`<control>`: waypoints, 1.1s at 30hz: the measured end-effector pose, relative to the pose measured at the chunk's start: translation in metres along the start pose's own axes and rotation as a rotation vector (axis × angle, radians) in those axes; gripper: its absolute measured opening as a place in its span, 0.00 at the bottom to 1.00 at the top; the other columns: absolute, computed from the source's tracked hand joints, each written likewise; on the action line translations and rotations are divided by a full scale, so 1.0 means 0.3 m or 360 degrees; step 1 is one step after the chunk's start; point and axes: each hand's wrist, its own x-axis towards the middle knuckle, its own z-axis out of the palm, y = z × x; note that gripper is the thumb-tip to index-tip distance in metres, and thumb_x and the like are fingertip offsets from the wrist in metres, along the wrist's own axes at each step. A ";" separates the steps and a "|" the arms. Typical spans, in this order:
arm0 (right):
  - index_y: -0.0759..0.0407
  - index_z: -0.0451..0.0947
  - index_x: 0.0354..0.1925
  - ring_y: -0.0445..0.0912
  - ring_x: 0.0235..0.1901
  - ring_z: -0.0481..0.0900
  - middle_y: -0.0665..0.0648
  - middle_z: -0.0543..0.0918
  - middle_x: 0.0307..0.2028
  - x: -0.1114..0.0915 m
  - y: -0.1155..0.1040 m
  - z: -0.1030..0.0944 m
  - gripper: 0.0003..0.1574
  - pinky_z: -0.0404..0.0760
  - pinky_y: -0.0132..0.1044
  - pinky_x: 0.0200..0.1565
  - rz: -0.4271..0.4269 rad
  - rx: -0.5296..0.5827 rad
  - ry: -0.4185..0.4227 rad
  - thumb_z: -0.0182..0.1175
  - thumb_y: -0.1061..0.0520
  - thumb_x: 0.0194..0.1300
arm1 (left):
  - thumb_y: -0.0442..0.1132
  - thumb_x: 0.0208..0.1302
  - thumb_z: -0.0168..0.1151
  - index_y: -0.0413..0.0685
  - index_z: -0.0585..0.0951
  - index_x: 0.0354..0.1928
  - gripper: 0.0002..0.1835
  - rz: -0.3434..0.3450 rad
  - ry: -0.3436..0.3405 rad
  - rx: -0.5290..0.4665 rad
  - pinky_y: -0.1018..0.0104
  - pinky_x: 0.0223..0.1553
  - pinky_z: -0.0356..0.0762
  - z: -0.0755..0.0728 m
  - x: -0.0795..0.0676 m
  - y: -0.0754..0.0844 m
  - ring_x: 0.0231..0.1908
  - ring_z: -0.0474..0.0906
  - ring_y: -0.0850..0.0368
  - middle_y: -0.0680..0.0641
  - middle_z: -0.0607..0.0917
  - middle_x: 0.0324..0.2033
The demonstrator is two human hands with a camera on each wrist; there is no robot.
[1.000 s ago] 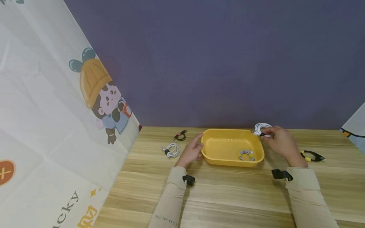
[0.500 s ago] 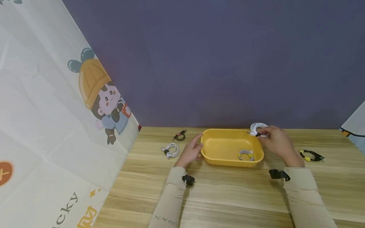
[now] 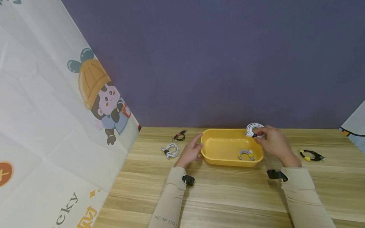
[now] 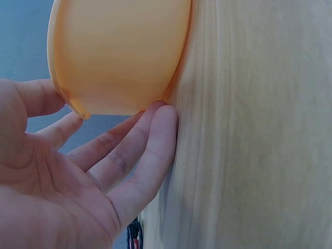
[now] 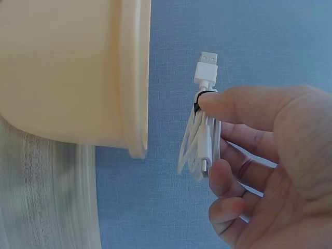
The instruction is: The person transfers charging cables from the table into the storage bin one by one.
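Observation:
In the head view my right hand [image 3: 274, 142] pinches a coiled white USB cable [image 3: 253, 130] above the right back corner of a yellow plastic bin [image 3: 219, 162]. In the right wrist view, thumb and fingers meet at the cable's black tie [image 5: 198, 101], with the USB plug [image 5: 206, 72] pointing up. My left hand [image 3: 190, 154] touches the bin's left end; in the left wrist view its thumb is at the rim [image 4: 53, 57] and its loosely bent fingers [image 4: 163, 129] rest low against the wall. A grey cable with a yellow tie [image 3: 246, 155] lies inside the bin.
Left of the bin, a short black cable [image 3: 180, 136] and another coiled white cable [image 3: 171, 150] lie on the wooden table [image 3: 228, 196]. A black cable with yellow ties [image 3: 311, 155] lies to the right. A dark blue panel [image 3: 216, 63] stands behind.
My right hand has moved left with the white cable, from beside the bin's right back corner to above it. The left hand and the bin stay in place.

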 end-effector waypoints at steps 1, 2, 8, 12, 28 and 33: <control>0.60 0.83 0.42 0.48 0.31 0.75 0.58 0.81 0.36 0.000 -0.001 0.001 0.13 0.70 0.34 0.28 0.0003 -0.0001 -0.0004 0.66 0.56 0.59 | 0.51 0.73 0.49 0.77 0.59 0.71 0.27 0.0003 -0.0001 0.0002 0.61 0.28 0.86 0.000 0.000 0.000 0.29 0.80 0.48 0.45 0.82 0.41; 0.60 0.83 0.42 0.48 0.31 0.75 0.58 0.81 0.36 0.001 -0.001 0.002 0.13 0.70 0.34 0.28 0.0001 -0.0003 -0.0010 0.66 0.56 0.60 | 0.50 0.73 0.49 0.77 0.59 0.71 0.27 0.0003 -0.0002 0.0006 0.61 0.28 0.86 0.000 0.000 0.001 0.28 0.80 0.48 0.45 0.83 0.41; 0.61 0.83 0.42 0.47 0.30 0.75 0.57 0.81 0.35 0.003 -0.002 0.010 0.13 0.71 0.34 0.28 -0.0032 0.0008 -0.0008 0.66 0.56 0.59 | 0.50 0.73 0.49 0.76 0.59 0.71 0.27 0.0011 -0.0003 0.0030 0.61 0.28 0.86 0.001 0.001 0.003 0.27 0.79 0.48 0.45 0.82 0.40; 0.62 0.83 0.41 0.48 0.30 0.77 0.57 0.81 0.34 0.003 -0.005 0.014 0.13 0.73 0.35 0.28 -0.0057 0.0010 -0.0009 0.66 0.57 0.58 | 0.50 0.73 0.49 0.77 0.59 0.71 0.27 0.0013 -0.0004 0.0031 0.61 0.28 0.86 0.001 0.002 0.003 0.27 0.79 0.48 0.45 0.82 0.39; 0.60 0.83 0.42 0.46 0.28 0.75 0.55 0.81 0.34 0.005 -0.024 0.036 0.12 0.72 0.34 0.28 -0.0095 -0.0027 -0.0055 0.66 0.57 0.60 | 0.50 0.73 0.49 0.77 0.60 0.71 0.27 0.0007 0.0007 0.0005 0.61 0.27 0.85 0.001 -0.001 0.003 0.29 0.81 0.49 0.41 0.83 0.46; 0.59 0.83 0.43 0.44 0.27 0.72 0.55 0.81 0.35 0.004 -0.031 0.039 0.12 0.71 0.34 0.27 -0.0117 -0.0016 -0.0074 0.65 0.56 0.61 | 0.49 0.73 0.49 0.78 0.60 0.70 0.26 0.0008 0.0015 0.0000 0.61 0.27 0.85 0.003 0.001 0.002 0.30 0.81 0.49 0.40 0.83 0.46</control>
